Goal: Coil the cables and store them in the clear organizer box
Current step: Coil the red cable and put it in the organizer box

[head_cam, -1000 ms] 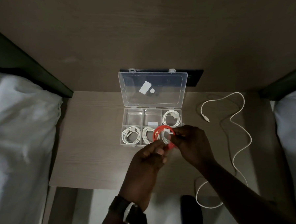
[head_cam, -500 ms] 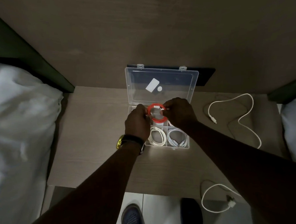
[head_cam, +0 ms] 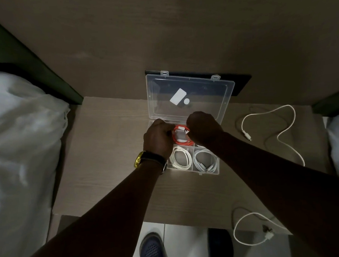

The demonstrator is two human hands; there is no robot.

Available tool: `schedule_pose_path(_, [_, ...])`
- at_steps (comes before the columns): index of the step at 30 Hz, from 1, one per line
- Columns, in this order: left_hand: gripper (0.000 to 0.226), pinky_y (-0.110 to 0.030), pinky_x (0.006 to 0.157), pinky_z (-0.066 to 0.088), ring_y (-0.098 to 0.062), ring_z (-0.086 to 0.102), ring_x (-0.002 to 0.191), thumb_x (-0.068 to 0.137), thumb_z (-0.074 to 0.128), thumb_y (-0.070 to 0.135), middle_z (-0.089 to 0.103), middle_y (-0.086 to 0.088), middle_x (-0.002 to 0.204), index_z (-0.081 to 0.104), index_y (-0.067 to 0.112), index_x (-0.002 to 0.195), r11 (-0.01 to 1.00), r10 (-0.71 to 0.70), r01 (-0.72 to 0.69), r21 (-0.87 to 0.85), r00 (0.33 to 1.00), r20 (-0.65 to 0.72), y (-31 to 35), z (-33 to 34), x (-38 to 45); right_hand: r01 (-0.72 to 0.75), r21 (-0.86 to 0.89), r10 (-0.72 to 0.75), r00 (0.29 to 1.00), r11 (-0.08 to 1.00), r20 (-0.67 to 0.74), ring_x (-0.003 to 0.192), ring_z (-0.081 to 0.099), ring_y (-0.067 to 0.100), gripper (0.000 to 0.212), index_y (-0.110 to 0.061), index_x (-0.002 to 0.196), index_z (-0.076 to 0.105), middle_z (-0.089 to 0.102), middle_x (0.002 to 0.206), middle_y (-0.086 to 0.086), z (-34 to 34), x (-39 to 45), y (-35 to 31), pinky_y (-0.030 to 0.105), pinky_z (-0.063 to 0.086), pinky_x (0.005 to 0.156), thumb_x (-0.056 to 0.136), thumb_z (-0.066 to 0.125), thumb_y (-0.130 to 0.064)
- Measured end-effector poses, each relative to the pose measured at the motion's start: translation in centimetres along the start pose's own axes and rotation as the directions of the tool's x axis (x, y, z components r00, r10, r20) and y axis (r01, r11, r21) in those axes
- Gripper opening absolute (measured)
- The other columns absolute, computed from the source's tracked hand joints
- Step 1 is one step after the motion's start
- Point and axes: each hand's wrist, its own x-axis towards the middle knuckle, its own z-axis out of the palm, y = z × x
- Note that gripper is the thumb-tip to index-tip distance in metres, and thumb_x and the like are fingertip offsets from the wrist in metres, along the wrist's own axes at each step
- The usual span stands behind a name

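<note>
One head-worn wide-angle view looked steeply down, close above the table (head_cam: pixel 111 151), box (head_cam: pixel 190 92) mid-frame.

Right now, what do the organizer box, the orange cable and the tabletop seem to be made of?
Organizer box: clear hard plastic, glossy; the wall shows through its raised lid.
Orange cable: apparently rubbery plastic sheathing, smooth and matte; it bends into a tight coil between the left hand and right hand.
Tabletop: pale wood or wood-look laminate, matte, with faint straight grain.
</note>
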Motion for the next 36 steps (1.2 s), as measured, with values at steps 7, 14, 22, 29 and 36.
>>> schedule_pose_path(7, [0.016, -0.037, 0.080, 0.054, -0.026, 0.065, 0.086, 0.083, 0.067, 0.008, 0.071, -0.008, 0.094, 0.077, 0.015, 0.093, 1.000, -0.008, 0.008, 0.028, 1.000, 0.021, 0.3, 0.3, 0.8, 0.047, 0.098, -0.034, 0.991, 0.994, -0.130, 0.078, 0.065, 0.029, 0.035, -0.009, 0.107, 0.054, 0.066, 0.089, 0.014, 1.4, -1.4, 0.5, 0.035, 0.052, 0.068, 0.078, 0.074, -0.007])
schedule_pose_path(14, [0.016, -0.029, 0.064, 0.040, -0.025, 0.055, 0.074, 0.093, 0.053, 0.022, 0.041, 0.002, 0.092, 0.069, 0.019, 0.090, 0.974, 0.134, -0.177, 0.144, 0.955, 0.265, -1.0, 0.4, 0.9, 0.240, 0.063, -0.229, 0.962, 0.969, -0.152, 0.088, 0.056, 0.031, 0.039, -0.008, 0.120, 0.064, 0.058, 0.103, 0.016, 2.8, -3.3, 3.0, 0.035, 0.045, 0.073, 0.091, 0.062, -0.034])
schedule_pose_path(22, [0.019, -0.031, 0.070, 0.044, -0.027, 0.057, 0.079, 0.080, 0.068, 0.022, 0.051, -0.007, 0.094, 0.057, 0.034, 0.070, 0.986, 0.136, -0.165, 0.020, 0.872, 0.471, -1.4, -0.5, 2.1, 0.157, -0.096, -0.168, 0.979, 0.983, -0.116, 0.092, 0.058, 0.029, 0.035, -0.018, 0.117, 0.061, 0.054, 0.105, 0.008, 2.2, -3.0, 1.8, 0.038, 0.053, 0.067, 0.085, 0.070, -0.029])
schedule_pose_path(29, [0.012, -0.030, 0.067, 0.039, -0.023, 0.058, 0.075, 0.083, 0.063, 0.026, 0.063, -0.004, 0.084, 0.073, 0.023, 0.076, 0.975, 0.014, -0.098, 0.198, 0.922, 0.388, -0.8, 0.2, 2.9, -0.015, -0.142, -0.003, 0.992, 0.990, -0.127, 0.086, 0.071, 0.026, 0.031, -0.033, 0.112, 0.068, 0.074, 0.094, 0.000, 2.1, -2.6, 0.7, 0.032, 0.048, 0.067, 0.083, 0.071, -0.043])
schedule_pose_path(36, [0.019, -0.030, 0.068, 0.043, -0.029, 0.064, 0.082, 0.086, 0.055, 0.031, 0.068, -0.005, 0.091, 0.074, 0.028, 0.086, 0.964, -0.003, -0.091, 0.249, 0.936, 0.353, -0.6, 0.3, 2.3, -0.024, 0.072, 0.025, 0.999, 0.997, -0.024, 0.109, 0.064, 0.027, 0.037, -0.040, 0.134, 0.052, 0.069, 0.119, 0.002, 2.5, -3.7, 2.5, 0.039, 0.050, 0.087, 0.098, 0.048, -0.039])
